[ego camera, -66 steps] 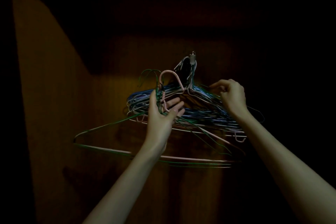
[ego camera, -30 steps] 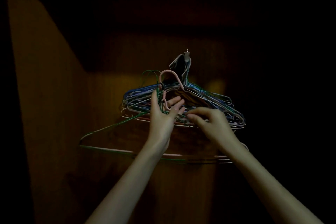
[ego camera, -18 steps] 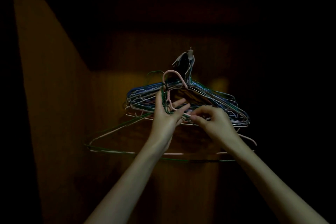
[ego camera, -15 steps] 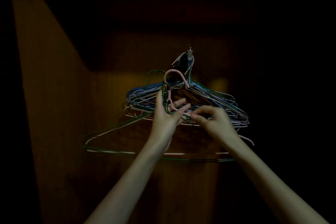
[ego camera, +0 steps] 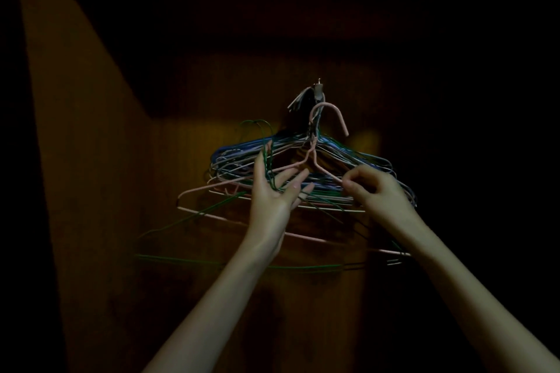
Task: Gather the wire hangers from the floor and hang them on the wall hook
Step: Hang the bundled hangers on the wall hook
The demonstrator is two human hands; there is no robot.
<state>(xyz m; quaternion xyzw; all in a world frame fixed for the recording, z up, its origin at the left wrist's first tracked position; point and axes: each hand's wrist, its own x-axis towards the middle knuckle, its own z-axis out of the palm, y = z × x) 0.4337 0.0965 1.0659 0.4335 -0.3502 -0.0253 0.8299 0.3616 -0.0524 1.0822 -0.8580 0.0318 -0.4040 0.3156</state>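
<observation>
A metal wall hook (ego camera: 318, 88) on the dark wooden wall carries a thick bundle of wire hangers (ego camera: 357, 160) in blue, white and green. My right hand (ego camera: 374, 189) pinches the right shoulder wire of a pink hanger (ego camera: 315, 157), and that hanger's curved top rises just below and right of the wall hook. My left hand (ego camera: 274, 191) holds the necks of green hangers (ego camera: 230, 262) between thumb and fingers, and their wide frames hang below the bundle. Whether the pink hanger's top touches the wall hook is too dark to tell.
A wooden side panel (ego camera: 91, 191) closes in the left, meeting the back wall in a corner. The top and right of the view are in deep shadow. A second pink hanger bar (ego camera: 306, 238) runs low behind my left wrist.
The pink hanger has left my left hand and moved up and right toward the wall hook, carried by my right hand. My left hand keeps the green hangers.
</observation>
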